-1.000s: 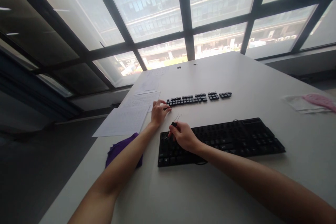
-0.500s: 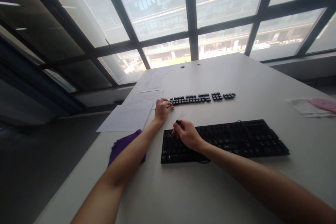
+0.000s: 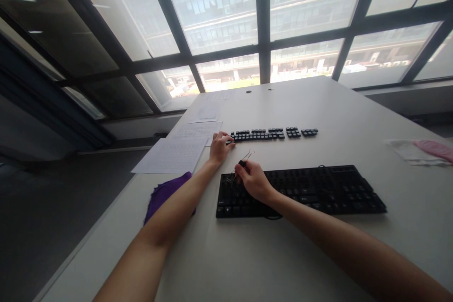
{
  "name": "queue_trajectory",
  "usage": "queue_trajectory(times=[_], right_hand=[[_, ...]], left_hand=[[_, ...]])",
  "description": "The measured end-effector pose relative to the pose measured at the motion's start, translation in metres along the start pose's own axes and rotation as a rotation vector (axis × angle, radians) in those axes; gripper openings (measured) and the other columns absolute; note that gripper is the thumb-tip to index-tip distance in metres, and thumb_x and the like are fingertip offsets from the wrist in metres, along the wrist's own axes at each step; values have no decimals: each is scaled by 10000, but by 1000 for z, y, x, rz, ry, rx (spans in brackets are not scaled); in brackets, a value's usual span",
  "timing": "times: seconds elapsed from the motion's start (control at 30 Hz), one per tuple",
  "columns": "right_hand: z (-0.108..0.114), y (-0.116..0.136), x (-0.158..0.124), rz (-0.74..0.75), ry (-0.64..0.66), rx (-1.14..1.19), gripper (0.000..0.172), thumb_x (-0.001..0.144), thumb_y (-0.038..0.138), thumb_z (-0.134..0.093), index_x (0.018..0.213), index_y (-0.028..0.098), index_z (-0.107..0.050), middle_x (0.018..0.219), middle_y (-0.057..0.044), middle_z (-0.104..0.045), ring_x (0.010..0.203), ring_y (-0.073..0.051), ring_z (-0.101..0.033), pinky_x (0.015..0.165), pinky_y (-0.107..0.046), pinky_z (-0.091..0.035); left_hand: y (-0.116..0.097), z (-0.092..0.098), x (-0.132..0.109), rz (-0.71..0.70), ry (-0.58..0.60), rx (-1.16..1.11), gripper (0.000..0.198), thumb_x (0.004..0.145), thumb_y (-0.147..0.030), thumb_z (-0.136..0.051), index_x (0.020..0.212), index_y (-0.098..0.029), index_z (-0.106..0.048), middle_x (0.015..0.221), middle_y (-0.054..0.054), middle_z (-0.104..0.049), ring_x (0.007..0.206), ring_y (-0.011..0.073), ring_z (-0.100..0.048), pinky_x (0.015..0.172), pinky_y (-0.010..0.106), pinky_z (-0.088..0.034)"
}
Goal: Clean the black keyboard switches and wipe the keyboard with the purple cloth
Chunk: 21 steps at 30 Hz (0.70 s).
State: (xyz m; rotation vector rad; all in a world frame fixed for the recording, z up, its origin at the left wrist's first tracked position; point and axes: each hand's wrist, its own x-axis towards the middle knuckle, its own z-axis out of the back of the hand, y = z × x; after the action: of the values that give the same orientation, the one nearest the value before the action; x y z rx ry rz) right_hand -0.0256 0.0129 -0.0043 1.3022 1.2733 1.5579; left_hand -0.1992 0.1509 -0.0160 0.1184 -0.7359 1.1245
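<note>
A black keyboard (image 3: 318, 188) lies on the white table (image 3: 283, 255) in front of me. My right hand (image 3: 255, 181) rests over the keyboard's upper left corner, fingers closed on a small wire keycap puller (image 3: 242, 163) with a black grip. Behind it, a row of loose black keycaps (image 3: 272, 133) is laid out on the table. My left hand (image 3: 219, 146) is at the left end of that row, its fingers curled and touching the end keycaps; whether it holds one is hidden.
Sheets of paper (image 3: 177, 153) lie at the table's left edge, with a purple cloth (image 3: 166, 193) under my left forearm. A pink item on a clear bag (image 3: 424, 150) sits at the far right. Large windows stand behind the table.
The view has shifted slightly. My right hand has tilted the puller a little over the keyboard corner; my left hand stays at the end of the keycap row.
</note>
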Motion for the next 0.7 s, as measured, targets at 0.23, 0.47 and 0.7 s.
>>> queue_trajectory(times=[0.23, 0.47, 0.7], right_hand=[[5, 23, -4, 123, 82, -144, 119, 915, 293, -533, 849, 198, -563, 655, 6, -586, 593, -153, -538, 589, -269, -417], [18, 29, -11, 189, 167, -308, 109, 902, 218, -537, 817, 185, -598, 708, -8, -624, 648, -165, -529, 633, -276, -386], [13, 16, -13, 145, 199, -362, 116, 914, 213, -558, 808, 182, -594, 747, -34, -665, 706, -189, -592, 659, -280, -412]], left_hand=[[-24, 27, 0, 21, 13, -104, 131, 863, -205, -647, 970, -183, -720, 992, 73, -667, 962, 229, -582, 939, 378, -457], [-78, 79, -56, 42, 212, -339, 211, 885, -201, -553, 1025, -208, -710, 891, 28, -728, 733, 170, -641, 722, 296, -511], [-104, 94, -116, 169, 246, -463, 228, 916, -216, -521, 1064, -223, -694, 927, 39, -734, 824, 206, -672, 757, 311, -514]])
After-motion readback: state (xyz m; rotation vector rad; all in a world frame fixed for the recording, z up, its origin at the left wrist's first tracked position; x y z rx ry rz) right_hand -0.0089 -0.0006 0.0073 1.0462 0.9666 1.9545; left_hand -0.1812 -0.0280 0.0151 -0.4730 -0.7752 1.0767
